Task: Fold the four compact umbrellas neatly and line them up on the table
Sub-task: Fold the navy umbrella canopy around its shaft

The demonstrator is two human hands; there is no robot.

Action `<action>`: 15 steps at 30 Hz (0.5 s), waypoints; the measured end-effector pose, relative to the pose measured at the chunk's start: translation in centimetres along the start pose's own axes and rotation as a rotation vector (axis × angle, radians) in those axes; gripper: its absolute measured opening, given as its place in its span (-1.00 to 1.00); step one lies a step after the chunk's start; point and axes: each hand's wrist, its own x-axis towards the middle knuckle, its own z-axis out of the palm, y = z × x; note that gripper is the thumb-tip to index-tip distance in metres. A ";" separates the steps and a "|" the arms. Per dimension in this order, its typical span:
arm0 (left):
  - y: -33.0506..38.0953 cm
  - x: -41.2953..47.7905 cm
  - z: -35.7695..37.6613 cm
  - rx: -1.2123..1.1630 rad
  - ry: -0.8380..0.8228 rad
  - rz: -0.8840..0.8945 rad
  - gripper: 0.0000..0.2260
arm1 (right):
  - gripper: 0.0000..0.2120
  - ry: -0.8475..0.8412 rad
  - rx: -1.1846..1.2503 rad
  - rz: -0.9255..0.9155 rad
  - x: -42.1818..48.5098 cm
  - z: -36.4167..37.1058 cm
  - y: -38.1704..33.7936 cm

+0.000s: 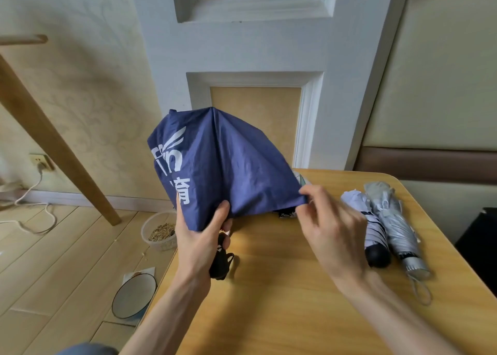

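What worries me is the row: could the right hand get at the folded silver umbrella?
Probably yes: the folded silver umbrella lies uncovered near the right hand, which first must release the navy blue umbrella canopy.

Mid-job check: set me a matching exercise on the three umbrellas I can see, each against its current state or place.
Things:
1. blue umbrella
2. silver umbrella
3. white striped umbrella

States:
a. folded, black handle, lying on the table
b. canopy loose, gripped by left hand, pinched by right hand
c. folded, nearest the table's right edge

Pairs: 1-b, 2-c, 3-a.
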 end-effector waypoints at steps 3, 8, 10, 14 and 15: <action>0.0 -0.1 0.0 0.032 0.001 0.020 -0.60 | -0.93 0.049 0.062 0.146 0.2 0.1 0.1; 0.5 0.2 0.0 0.090 -0.023 0.037 -0.60 | -0.49 -0.481 0.736 0.479 1.6 -0.8 -0.9; 0.7 0.8 -0.5 0.151 -0.059 0.065 -0.44 | -0.58 -0.477 0.954 0.752 3.4 -0.8 -0.6; 1.6 1.6 -1.3 0.360 -0.156 0.135 -0.18 | -0.72 -0.606 0.941 0.927 7.9 -0.2 1.0; 1.7 1.7 -1.4 0.384 -0.188 0.141 -0.19 | -0.70 -0.643 0.959 0.904 8.5 0.2 1.6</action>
